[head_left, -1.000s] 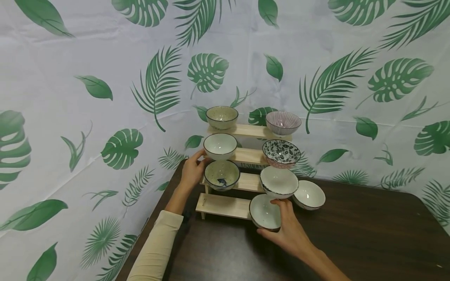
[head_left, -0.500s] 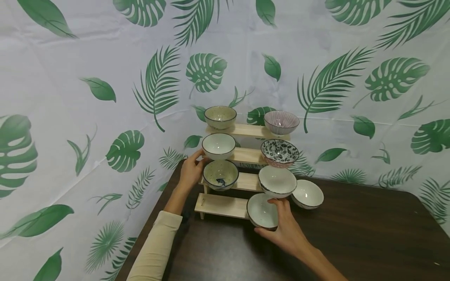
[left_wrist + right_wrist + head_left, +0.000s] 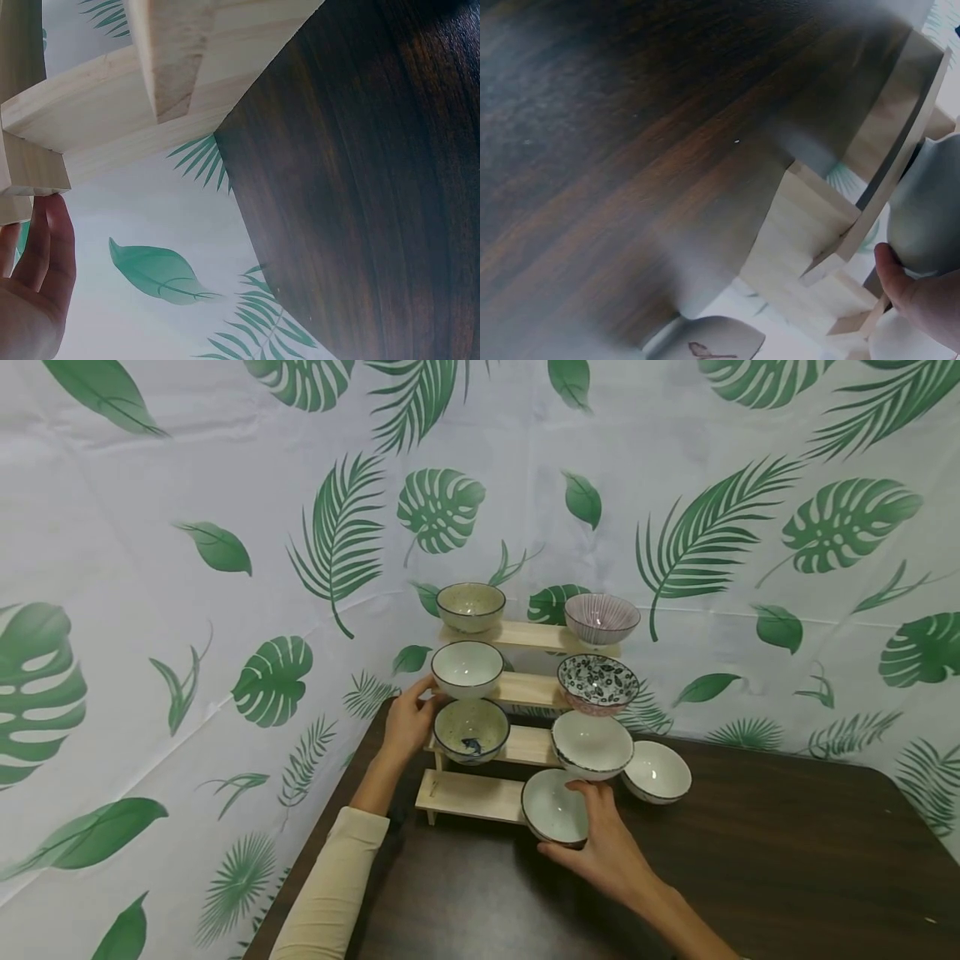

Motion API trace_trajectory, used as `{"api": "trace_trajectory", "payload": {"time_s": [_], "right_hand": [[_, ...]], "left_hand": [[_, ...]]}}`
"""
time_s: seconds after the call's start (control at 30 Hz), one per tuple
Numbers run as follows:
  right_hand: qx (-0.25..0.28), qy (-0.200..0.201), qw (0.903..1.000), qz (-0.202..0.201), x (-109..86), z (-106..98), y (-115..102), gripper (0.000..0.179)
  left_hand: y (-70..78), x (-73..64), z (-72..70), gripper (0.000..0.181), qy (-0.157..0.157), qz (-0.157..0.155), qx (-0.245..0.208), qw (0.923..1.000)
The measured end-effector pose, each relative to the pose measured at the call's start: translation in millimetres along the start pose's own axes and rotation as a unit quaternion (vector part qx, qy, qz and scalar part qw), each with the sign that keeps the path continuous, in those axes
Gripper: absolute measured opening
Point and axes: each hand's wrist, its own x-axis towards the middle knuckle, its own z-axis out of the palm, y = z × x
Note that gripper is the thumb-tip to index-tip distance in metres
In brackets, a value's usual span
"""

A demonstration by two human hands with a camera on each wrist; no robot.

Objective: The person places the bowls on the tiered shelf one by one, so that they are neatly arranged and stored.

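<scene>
A stepped wooden rack stands in the table's back left corner with bowls on its tiers. My right hand grips a white bowl at the right end of the lowest step, thumb on its rim. In the right wrist view the thumb presses on that bowl beside the rack. My left hand rests against the rack's left side, next to a white bowl and a speckled bowl with a blue mark. The left wrist view shows straight fingers touching the wood.
Higher tiers carry a speckled bowl, a pink striped bowl, a black floral bowl and a white bowl. Another white bowl sits on the dark table right of the rack. A leaf-print cloth hangs close behind.
My right hand has shifted the white bowl slightly left along the lowest step. The left hand has stayed at the rack's side.
</scene>
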Motion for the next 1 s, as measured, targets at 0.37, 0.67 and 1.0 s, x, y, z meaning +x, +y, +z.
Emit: {"api": "trace_trajectory", "payload": {"time_s": [0.37, 0.67, 1.0], "right_hand": [[-0.003, -0.002, 1.0000, -0.006, 2.8, 6, -6, 0.092], [0.002, -0.014, 0.9999, -0.008, 4.2, 9, -10, 0.093], [0.012, -0.014, 0.9993, -0.033, 8.5, 14, -14, 0.093]], "left_hand": [[-1.1, 0.4, -1.1, 0.038, 0.001, 0.000, -0.003, 1.0000], [-1.1, -0.1, -1.6, 0.038, 0.001, 0.000, -0.005, 1.0000], [-1.0, 0.4, 0.1, 0.038, 0.007, 0.002, -0.009, 0.9999]]}}
